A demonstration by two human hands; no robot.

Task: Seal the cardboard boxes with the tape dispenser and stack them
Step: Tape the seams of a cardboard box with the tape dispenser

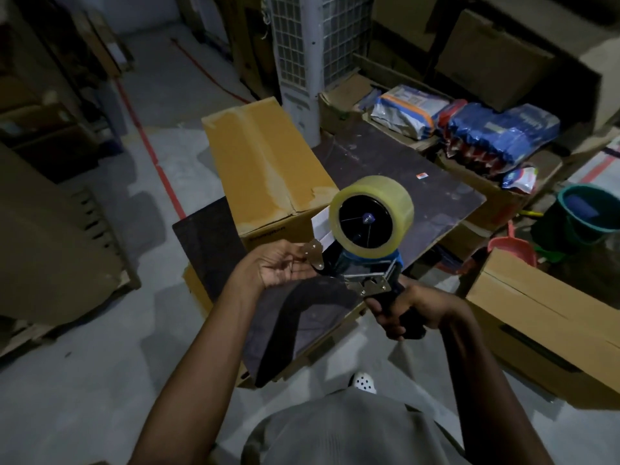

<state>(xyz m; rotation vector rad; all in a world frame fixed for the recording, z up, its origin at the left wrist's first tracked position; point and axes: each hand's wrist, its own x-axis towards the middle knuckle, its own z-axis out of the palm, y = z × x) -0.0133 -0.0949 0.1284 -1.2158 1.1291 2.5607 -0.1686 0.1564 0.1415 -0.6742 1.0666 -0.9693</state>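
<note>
In the head view, the right grip (412, 310) is clenched around the dark handle (410, 322) of the tape dispenser (360, 265) and holds it up above the near edge of the tabletop (419, 182). The roll of clear tape (370, 214) sits on top of the dispenser, up and to the left of the right grip, with its open side facing us.

The left grip (285, 263) is just to the left of the dispenser, palm turned up and fingers loosely curled. Its thumb and fingertips reach the metal plate (313, 255) at the front of the dispenser. We cannot tell whether they pinch the plate or only touch it.

Beyond the left grip, a yellow cardboard box (265, 159) stands on the dark tabletop with its top flaps down and glossy tape along the seam. A white label (320, 228) shows on the box's near side, just above the left grip.

To the right of the right grip, a second cardboard box (550, 320) stands on the floor with its flaps closed. Far beyond the right grip, blue and white packets (503, 132) lie in open cartons. A teal bucket (590, 213) and a pink dustpan (513, 246) sit to the right of them. A red line (151, 152) runs across the floor well to the left of the left grip, and a white shoe (364, 382) shows below both grips.
</note>
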